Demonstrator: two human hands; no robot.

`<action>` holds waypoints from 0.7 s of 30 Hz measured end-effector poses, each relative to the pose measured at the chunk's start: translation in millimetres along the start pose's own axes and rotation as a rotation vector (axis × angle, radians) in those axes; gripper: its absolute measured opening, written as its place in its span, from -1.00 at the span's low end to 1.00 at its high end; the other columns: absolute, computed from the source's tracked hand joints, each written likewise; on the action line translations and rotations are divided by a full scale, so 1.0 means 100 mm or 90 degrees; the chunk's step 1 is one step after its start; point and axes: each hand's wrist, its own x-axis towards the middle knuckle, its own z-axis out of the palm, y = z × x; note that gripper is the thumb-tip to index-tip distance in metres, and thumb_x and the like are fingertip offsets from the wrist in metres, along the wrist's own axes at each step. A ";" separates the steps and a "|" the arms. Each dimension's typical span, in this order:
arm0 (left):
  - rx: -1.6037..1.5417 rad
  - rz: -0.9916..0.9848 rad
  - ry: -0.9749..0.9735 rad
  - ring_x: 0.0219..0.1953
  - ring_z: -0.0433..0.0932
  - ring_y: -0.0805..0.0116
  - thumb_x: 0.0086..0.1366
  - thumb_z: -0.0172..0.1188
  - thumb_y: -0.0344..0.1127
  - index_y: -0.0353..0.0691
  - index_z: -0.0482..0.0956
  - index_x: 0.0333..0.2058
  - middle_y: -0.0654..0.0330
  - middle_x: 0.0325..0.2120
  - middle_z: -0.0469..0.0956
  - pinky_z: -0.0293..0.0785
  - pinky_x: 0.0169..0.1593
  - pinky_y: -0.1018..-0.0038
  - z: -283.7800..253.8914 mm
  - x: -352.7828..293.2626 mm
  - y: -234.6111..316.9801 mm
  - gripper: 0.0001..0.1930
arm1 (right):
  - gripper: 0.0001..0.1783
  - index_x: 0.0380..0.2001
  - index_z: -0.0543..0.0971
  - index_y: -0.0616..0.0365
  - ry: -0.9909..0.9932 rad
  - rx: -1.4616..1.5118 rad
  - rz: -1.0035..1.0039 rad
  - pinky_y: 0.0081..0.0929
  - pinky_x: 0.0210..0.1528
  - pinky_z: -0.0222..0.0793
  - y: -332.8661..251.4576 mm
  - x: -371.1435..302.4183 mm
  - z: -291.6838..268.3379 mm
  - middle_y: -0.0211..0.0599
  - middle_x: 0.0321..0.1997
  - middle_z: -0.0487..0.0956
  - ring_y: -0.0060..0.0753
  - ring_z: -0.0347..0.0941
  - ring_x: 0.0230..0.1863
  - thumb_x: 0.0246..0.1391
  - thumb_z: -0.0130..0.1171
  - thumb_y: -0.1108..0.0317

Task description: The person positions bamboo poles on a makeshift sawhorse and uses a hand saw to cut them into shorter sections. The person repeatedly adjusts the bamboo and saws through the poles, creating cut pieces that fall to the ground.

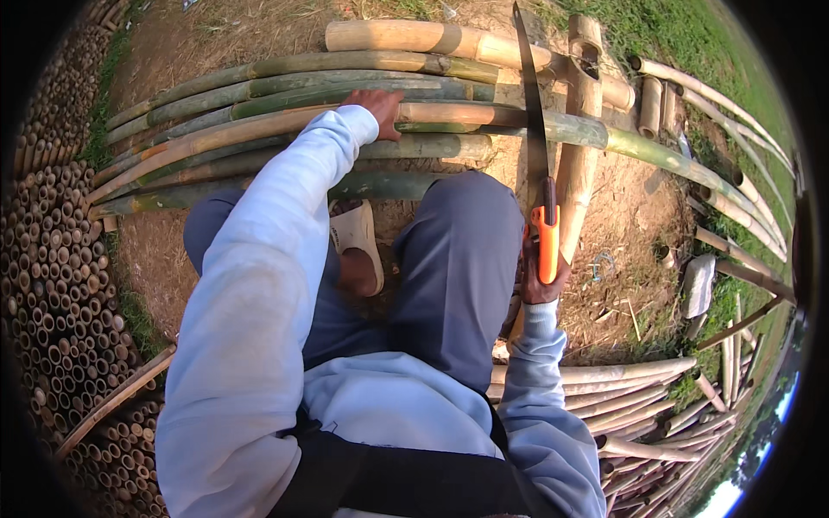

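Right, from my seat at the far end of the feed, I have the left hand over the pole, fingers hooked across its top and the thumb coming down its near side, so it's a wrapped grip, with the sleeve reaching long across the left. And the pole itself runs side to side ahead of the knees, tan around the hand, greener further right, crossing the log that points away from me. Over to the right hand, and it's closed round the orange handle of the saw, fist near the right knee. Look at that blade: dark, slightly curved, aimed away from the body, lying across the pole just left of the log! Whether its teeth touch the pole, I can't tell from up here. More green bamboo lies alongside, both beyond the pole and nearer the legs, while a thick tan trunk sits at the far side. Down between the legs I've got a pale shoe on the dirt; stacked cut ends crowd the left rim, loose lengths heap up lower right, and grass glows top right.
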 end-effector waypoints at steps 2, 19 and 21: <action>0.011 -0.004 -0.010 0.04 0.53 -0.04 -0.04 0.43 -0.01 -0.09 0.41 0.13 -0.04 -0.06 0.59 0.39 0.15 0.05 -0.03 -0.01 0.02 -0.26 | -0.87 -0.27 0.58 0.35 -0.003 -0.066 -0.040 -0.56 -0.33 0.38 0.05 -0.09 -0.02 -0.34 -0.50 0.54 -0.61 0.43 -0.43 0.17 0.19 0.48; 0.022 -0.040 0.024 0.06 0.52 -0.07 -0.09 0.45 -0.02 -0.07 0.41 0.17 -0.06 -0.02 0.57 0.40 0.15 0.08 -0.10 -0.07 0.09 -0.20 | -0.82 -0.36 0.55 0.33 -0.003 -0.044 -0.053 -0.56 -0.48 0.24 0.19 0.16 0.00 -0.43 -0.59 0.44 -0.67 0.26 -0.54 0.14 0.27 0.40; 0.015 -0.038 0.014 0.07 0.51 -0.07 -0.06 0.44 -0.02 -0.09 0.43 0.12 -0.06 -0.01 0.56 0.38 0.18 0.08 -0.10 -0.07 0.09 -0.26 | -0.82 -0.37 0.54 0.33 0.005 -0.031 -0.045 -0.47 -0.49 0.27 0.21 -0.05 -0.05 -0.31 -0.66 0.41 -0.62 0.28 -0.57 0.10 0.29 0.41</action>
